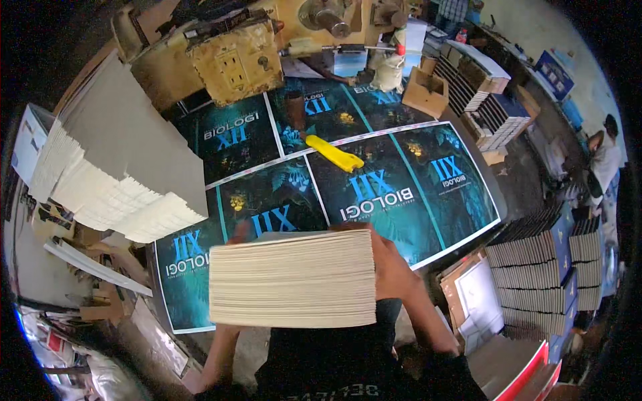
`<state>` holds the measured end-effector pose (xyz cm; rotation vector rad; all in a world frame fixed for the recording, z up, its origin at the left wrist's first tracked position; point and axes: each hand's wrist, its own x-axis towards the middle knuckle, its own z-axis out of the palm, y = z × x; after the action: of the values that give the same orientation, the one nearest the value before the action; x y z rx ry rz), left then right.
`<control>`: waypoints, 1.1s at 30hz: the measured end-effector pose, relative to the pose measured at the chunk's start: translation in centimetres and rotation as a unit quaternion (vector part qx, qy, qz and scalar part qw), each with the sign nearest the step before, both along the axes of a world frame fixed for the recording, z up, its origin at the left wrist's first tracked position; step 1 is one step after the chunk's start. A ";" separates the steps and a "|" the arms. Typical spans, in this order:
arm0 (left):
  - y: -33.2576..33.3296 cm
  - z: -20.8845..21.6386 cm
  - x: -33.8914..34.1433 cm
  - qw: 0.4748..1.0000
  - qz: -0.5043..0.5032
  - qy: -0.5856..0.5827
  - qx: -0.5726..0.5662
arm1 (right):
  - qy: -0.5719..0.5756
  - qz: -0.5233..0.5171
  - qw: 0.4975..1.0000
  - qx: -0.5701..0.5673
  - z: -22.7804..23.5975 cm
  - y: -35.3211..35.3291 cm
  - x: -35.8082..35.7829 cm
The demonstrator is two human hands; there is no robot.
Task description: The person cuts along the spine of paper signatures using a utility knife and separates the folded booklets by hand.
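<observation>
A thick stack of cream paper blocks (292, 281) is held up in front of my body, its layered edges facing me. My right hand (394, 271) grips the stack's right side, the fingers reaching behind it. On the left, my left hand (239, 232) is mostly hidden by the stack; only blurred fingertips show above its far edge and the wrist below. Beneath lie large printed cover sheets (267, 184), dark teal with blue lettering, spread over the table. A bright yellow, long flat object (336, 155) rests on them, beyond the stack.
A tall pile of paper blocks (127, 154) stands at the left. Worn yellowish machinery (237, 63) borders the far side, with a small wooden box (426, 92) to its right. Stacked books (528, 281) rise at the right. Another person (605, 157) is at the far right.
</observation>
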<state>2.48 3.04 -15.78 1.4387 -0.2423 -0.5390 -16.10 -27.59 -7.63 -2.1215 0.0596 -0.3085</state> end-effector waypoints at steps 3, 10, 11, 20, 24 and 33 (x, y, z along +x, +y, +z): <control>-3.6 3.3 2.4 0.996 -0.017 -0.090 0.020 | -0.024 -0.063 0.998 0.003 -0.6 3.0 -0.4; 0.8 5.4 -2.2 0.980 -0.029 -0.136 0.143 | -0.014 -0.077 0.991 -0.104 0.7 4.3 0.0; 1.1 6.8 -2.2 0.981 -0.028 -0.140 0.134 | -0.028 -0.073 0.989 -0.126 1.8 4.7 0.0; 1.2 4.8 -0.7 0.971 -0.041 -0.147 0.182 | 0.006 -0.097 0.995 -0.029 1.0 4.5 2.4; 3.1 7.1 -1.2 0.988 -0.024 -0.101 0.116 | -0.042 -0.097 0.985 -0.135 1.0 5.3 0.7; 7.8 -5.8 -0.5 0.887 0.049 0.396 -0.233 | 0.012 -0.056 0.994 -0.090 -0.6 4.7 0.0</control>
<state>1.95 10.89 -21.62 0.6739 0.3393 -0.8713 -16.05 -22.87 -8.26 -2.3049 0.1709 -0.3648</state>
